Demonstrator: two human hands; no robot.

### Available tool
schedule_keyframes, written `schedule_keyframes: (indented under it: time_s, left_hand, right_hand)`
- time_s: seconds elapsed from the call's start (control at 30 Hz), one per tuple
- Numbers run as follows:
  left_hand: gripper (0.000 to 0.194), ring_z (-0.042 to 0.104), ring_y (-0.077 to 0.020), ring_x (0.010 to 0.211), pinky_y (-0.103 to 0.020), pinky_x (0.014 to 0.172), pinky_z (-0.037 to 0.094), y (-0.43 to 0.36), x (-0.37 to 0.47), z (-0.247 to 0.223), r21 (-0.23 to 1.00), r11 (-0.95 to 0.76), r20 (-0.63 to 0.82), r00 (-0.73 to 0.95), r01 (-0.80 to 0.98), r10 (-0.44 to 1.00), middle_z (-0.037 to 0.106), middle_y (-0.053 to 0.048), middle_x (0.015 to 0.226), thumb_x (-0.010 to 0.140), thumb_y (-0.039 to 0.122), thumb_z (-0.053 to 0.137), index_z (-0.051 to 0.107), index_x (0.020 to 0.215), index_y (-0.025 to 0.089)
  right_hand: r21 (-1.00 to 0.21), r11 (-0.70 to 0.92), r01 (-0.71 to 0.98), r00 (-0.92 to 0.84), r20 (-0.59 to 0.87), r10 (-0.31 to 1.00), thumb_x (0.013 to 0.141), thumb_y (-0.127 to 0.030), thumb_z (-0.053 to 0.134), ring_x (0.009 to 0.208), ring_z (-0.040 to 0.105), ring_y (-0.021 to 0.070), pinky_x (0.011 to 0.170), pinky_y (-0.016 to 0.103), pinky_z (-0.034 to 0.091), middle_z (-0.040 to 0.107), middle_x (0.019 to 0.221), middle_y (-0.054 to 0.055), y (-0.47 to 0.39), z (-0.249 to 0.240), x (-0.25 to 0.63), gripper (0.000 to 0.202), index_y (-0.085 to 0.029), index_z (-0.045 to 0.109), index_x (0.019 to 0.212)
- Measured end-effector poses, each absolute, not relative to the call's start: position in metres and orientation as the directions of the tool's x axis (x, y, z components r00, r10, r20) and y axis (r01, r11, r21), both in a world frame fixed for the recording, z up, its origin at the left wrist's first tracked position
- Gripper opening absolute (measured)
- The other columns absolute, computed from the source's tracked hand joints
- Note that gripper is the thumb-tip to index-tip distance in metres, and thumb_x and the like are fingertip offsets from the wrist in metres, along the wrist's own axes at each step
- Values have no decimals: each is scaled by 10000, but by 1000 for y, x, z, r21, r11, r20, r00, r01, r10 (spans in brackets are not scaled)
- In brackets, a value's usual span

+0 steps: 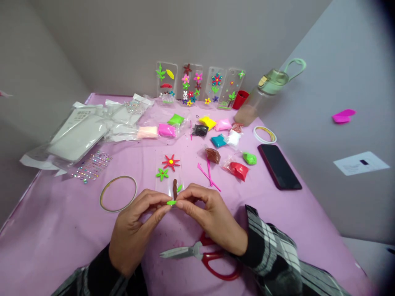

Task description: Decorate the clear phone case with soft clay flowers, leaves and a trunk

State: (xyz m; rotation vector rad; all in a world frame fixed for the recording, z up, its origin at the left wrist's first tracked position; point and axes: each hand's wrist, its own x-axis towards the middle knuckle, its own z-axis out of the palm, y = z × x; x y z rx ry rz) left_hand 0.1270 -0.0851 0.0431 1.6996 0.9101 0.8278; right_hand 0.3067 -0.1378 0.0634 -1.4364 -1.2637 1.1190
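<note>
Between the fingertips of my left hand (137, 228) and my right hand (212, 218) is a small green clay leaf (171, 202), pinched from both sides. Just beyond it a clear phone case (160, 185) lies flat. On the case are a red clay flower (170, 162) with a yellow centre, a green clay flower (162, 174) and a brown clay stem (175, 189) with one green leaf (179, 188) at its right. My fingers cover the near end of the case. Red-handled scissors (197, 250) lie below, partly under my right wrist.
Several decorated phone cases (191, 84) lean on the back wall beside a bottle (256, 98). Bagged clay (237, 169), pink tools (210, 172), a phone (279, 166) and a tape roll (265, 135) lie right. Packaged cases (80, 137), rhinestones (92, 166) and a tape ring (118, 177) lie left.
</note>
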Motion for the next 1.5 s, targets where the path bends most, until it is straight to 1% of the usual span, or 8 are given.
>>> schedule_keyframes:
  time_s: [0.23, 0.37, 0.63, 0.77, 0.93, 1.1, 1.37, 1.5]
  left_hand:
    - [132, 639, -109, 835, -174, 756, 482, -85, 125, 40, 943, -257, 126, 488, 213, 864, 682, 48, 896, 899, 181, 649, 703, 954, 289]
    - [282, 638, -103, 776, -176, 737, 499, -86, 127, 39, 942, -270, 148, 470, 202, 870, 678, 51, 907, 861, 159, 690, 677, 1094, 316]
    - [197, 648, -121, 864, -201, 779, 491, -84, 128, 41, 918, -353, 214, 521, 182, 826, 694, 40, 912, 903, 143, 631, 708, 990, 302]
    - [184, 657, -117, 848, -189, 769, 506, -85, 128, 40, 928, -319, 181, 513, 194, 839, 699, 38, 903, 886, 148, 643, 716, 972, 294]
    - [306, 675, -96, 771, -152, 737, 539, -88, 129, 37, 978, -137, 60, 422, 155, 905, 699, 59, 871, 841, 173, 695, 658, 1111, 312]
    - [168, 659, -77, 775, -115, 723, 510, -88, 131, 41, 970, -187, 88, 486, 158, 870, 693, 64, 857, 870, 149, 653, 705, 934, 295]
    - [193, 644, -96, 812, -150, 739, 495, -87, 132, 41, 946, -281, 157, 530, 162, 833, 678, 52, 874, 872, 114, 637, 695, 949, 281]
    - [183, 649, -104, 806, -160, 728, 501, -87, 131, 41, 948, -268, 142, 525, 173, 839, 680, 42, 867, 876, 119, 629, 698, 949, 272]
  right_hand:
    - [-985, -85, 152, 65, -76, 995, 899, -173, 642, 768, 593, 135, 713, 250, 453, 659, 804, 3, -137, 64, 308, 93, -165, 723, 855]
    - [-986, -99, 131, 64, -91, 994, 896, -167, 643, 764, 589, 132, 703, 244, 445, 658, 797, 2, -137, 64, 307, 91, -158, 712, 838]
    - [-989, -95, 115, 47, -90, 995, 924, -201, 611, 736, 561, 118, 687, 233, 433, 631, 770, -7, -136, 65, 308, 147, -154, 706, 822]
    - [-987, -140, 78, 31, -138, 990, 881, -181, 653, 745, 571, 124, 702, 245, 437, 657, 785, -5, -136, 65, 306, 85, -156, 707, 820]
    - [-982, -170, 79, 67, -165, 984, 869, -177, 648, 716, 545, 124, 678, 259, 416, 627, 756, -15, -136, 65, 305, 88, -158, 685, 791]
    - [-983, -158, 94, 59, -153, 986, 865, -210, 664, 723, 529, 129, 678, 266, 407, 614, 774, -10, -135, 66, 306, 73, -162, 695, 821]
    - [-981, -187, 57, 51, -184, 982, 861, -201, 651, 685, 503, 117, 661, 261, 397, 593, 740, -19, -136, 66, 305, 85, -157, 680, 795]
    - [-981, -186, 57, 45, -184, 982, 854, -238, 675, 695, 502, 119, 656, 255, 397, 596, 741, -20, -136, 64, 304, 96, -163, 686, 795]
